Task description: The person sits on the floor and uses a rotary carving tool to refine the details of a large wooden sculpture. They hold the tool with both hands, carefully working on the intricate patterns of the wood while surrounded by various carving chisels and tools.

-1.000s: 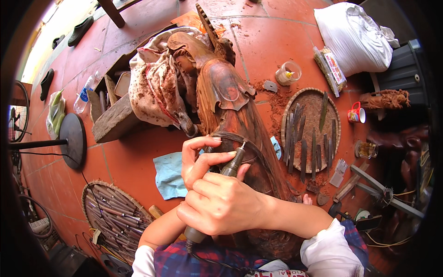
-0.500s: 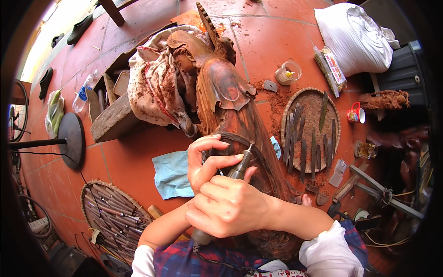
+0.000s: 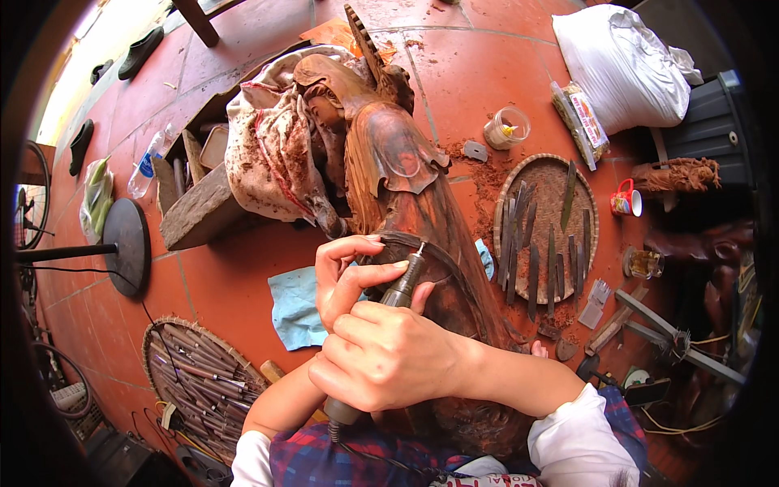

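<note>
A reddish-brown wooden statue (image 3: 406, 150) of a draped figure lies lengthwise in front of me, its lower end by my lap. My right hand (image 3: 385, 353) is wrapped round a dark grey rotary carving tool (image 3: 403, 286). Its thin metal bit points away from me, close to a curved ridge on the statue. My left hand (image 3: 345, 276) is bent round the tool's front end, with one fingertip against the nose. Another fingertip lies at the ridge. The left palm is hidden behind my right hand. From the tool's rear, a spring-sleeved cable runs to my lap.
A blue cloth (image 3: 296, 308) lies left of the statue. The statue's head leans by a dusty cloth bundle (image 3: 272, 154). Flat files fill a round woven tray (image 3: 590, 203) at right; handled tools fill another basket (image 3: 146, 345) at lower left. A black stand base (image 3: 134, 247) stands left.
Both hands and the rotary tool have shifted slightly left, and the bit's tip has moved left and a little farther away along the ridge. The statue stays put.
</note>
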The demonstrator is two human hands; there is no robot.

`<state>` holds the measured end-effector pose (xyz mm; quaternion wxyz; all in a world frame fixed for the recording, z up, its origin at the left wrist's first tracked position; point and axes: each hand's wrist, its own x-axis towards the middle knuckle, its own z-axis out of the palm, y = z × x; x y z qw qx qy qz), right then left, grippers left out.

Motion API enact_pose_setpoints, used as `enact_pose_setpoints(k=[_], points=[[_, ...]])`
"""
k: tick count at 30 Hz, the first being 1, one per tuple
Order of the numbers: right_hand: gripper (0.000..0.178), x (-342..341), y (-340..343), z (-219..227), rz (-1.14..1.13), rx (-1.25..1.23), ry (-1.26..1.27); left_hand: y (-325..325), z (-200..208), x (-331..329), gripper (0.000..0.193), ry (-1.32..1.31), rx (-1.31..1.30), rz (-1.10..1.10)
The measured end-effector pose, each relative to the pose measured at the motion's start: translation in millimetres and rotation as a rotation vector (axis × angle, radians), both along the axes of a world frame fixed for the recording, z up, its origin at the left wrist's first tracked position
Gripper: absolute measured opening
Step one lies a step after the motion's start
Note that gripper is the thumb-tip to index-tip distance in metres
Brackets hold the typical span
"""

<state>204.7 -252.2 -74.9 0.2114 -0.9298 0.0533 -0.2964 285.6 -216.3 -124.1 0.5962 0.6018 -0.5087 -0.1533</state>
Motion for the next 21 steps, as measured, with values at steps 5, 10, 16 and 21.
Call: enact_pose_setpoints(k=[5,10,16,21], points=[[0.015,-2.8,-0.7,4.3,0.015,0.025,0.030,0.4,-1.9,-1.9,0.045,0.007,-0.008,-0.023],[0.018,-17.7,5.6,7.3,-0.004,0.020,0.085,3.5,-3.7,-9.2,0.043,-0.038,-0.035,-0.100],[0.017,-23.7,10.4,11.4,0.001,0.054,0.109,6.0,-6.0,-12.5,0.043,-0.047,-0.052,-0.125],[0.014,-7.7,2.2,4.6,-0.003,0.019,0.045,5.0,1.3,-3.6,0.040,-0.017,0.042,-0.089]])
